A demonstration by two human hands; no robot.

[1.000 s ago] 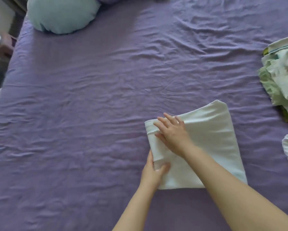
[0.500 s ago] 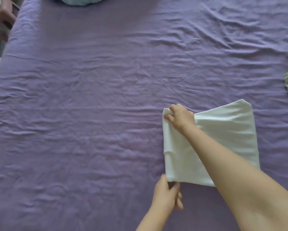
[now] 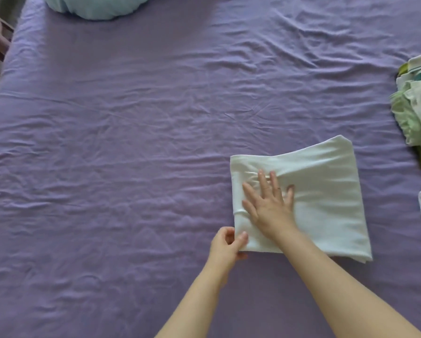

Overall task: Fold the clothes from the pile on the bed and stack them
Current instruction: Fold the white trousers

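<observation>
Right hand (image 3: pixel 269 203) lies flat, fingers spread, pressing the folded white cloth (image 3: pixel 326 196) on the bed (image 3: pixel 131 154). Left hand (image 3: pixel 226 245) pinches the cloth's near-left corner.

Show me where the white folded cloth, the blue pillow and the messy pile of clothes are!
white folded cloth (image 3: pixel 326 191): head view, on its flat top.
blue pillow (image 3: pixel 95 6): head view, on its lower bulge.
pile of clothes (image 3: pixel 414 106): head view, on its light green part.
</observation>
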